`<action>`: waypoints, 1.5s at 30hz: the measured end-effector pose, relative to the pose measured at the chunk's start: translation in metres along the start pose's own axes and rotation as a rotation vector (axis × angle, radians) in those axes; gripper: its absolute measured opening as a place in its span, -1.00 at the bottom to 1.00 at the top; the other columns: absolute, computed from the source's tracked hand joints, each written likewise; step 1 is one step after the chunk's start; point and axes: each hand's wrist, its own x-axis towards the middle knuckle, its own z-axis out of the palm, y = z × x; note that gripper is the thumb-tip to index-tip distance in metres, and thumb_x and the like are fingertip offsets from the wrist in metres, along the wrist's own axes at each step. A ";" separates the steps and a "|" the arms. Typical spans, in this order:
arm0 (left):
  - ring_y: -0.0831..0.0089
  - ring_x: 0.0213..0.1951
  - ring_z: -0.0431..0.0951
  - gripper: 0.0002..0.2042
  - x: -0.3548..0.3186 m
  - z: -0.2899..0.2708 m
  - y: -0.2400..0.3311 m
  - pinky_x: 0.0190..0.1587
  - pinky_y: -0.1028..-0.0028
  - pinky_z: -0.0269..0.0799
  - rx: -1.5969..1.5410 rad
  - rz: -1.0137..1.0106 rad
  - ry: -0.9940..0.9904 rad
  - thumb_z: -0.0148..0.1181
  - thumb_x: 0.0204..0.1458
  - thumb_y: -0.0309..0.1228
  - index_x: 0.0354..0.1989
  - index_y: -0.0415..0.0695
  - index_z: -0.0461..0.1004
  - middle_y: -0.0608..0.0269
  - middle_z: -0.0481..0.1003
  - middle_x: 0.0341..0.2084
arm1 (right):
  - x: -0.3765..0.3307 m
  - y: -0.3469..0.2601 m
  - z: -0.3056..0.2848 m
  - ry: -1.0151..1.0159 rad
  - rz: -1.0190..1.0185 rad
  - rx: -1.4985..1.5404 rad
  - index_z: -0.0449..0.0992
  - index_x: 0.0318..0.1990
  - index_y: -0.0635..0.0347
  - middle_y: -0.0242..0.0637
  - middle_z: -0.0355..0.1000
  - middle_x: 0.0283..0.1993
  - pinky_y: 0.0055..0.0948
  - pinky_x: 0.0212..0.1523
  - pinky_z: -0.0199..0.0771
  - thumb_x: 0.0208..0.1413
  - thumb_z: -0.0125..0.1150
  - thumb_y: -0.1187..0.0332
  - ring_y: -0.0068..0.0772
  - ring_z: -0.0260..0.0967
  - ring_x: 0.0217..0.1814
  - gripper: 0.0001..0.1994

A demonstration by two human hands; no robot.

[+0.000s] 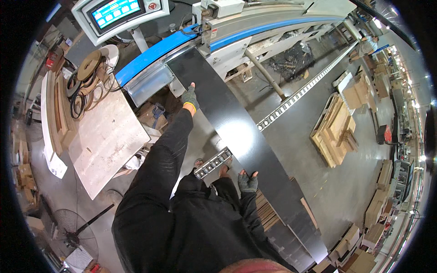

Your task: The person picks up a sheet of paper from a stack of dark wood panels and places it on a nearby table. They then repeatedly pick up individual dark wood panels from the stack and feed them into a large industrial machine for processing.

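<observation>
A long dark panel (218, 98) with a glossy top runs slantwise from the machine at the top to the lower right. My left hand (190, 96), in a grey fingerless glove with a yellow cuff, grips its left edge near the machine. Farther down the same edge, my right hand (248, 182), gloved in grey too, holds the panel; part of its fingers is hidden. The panel's far end reaches the machine's blue-edged bed (157, 55). Beneath its middle passes a roller track (214, 163), whose other stretch (309, 90) shows on the right.
A control screen (116, 13) stands at the upper left. Below it, a pale board table (107, 136) carries coiled edging tape (89, 66). Stacked panels (264, 209) sit under the dark panel's near end. Wooden boards (334, 129) lie right; a floor fan (73, 236) stands lower left.
</observation>
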 end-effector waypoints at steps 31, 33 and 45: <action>0.28 -0.05 0.48 -0.43 0.028 0.104 0.059 0.11 0.32 0.32 0.179 -0.052 0.198 0.49 -0.07 -0.13 0.06 -0.18 0.45 0.21 0.52 -0.03 | 0.338 0.070 0.317 -0.137 -0.033 -2.268 0.56 -0.13 0.21 -0.18 0.54 -0.43 -0.27 -0.20 0.46 -0.02 0.34 -0.25 -0.26 0.50 -0.33 -0.36; 0.28 -0.06 0.48 -0.43 0.031 0.117 0.053 0.09 0.32 0.33 0.196 -0.029 0.189 0.48 -0.06 -0.12 0.06 -0.18 0.45 0.22 0.52 -0.04 | 0.350 0.058 0.323 -0.113 0.020 -2.229 0.49 0.05 0.29 -0.22 0.53 -0.42 -0.31 -0.23 0.46 -0.02 0.37 -0.23 -0.36 0.48 -0.34 -0.27; 0.06 -0.12 0.52 -0.32 0.053 0.214 0.018 -0.01 0.21 0.40 0.423 0.229 0.153 0.43 -0.07 0.07 -0.06 -0.37 0.45 -0.06 0.54 -0.12 | 0.396 -0.005 0.414 -0.183 -0.186 -2.364 0.48 0.04 0.38 0.04 0.48 -0.09 -0.18 0.04 0.39 -0.07 0.35 -0.28 -0.06 0.42 0.03 -0.19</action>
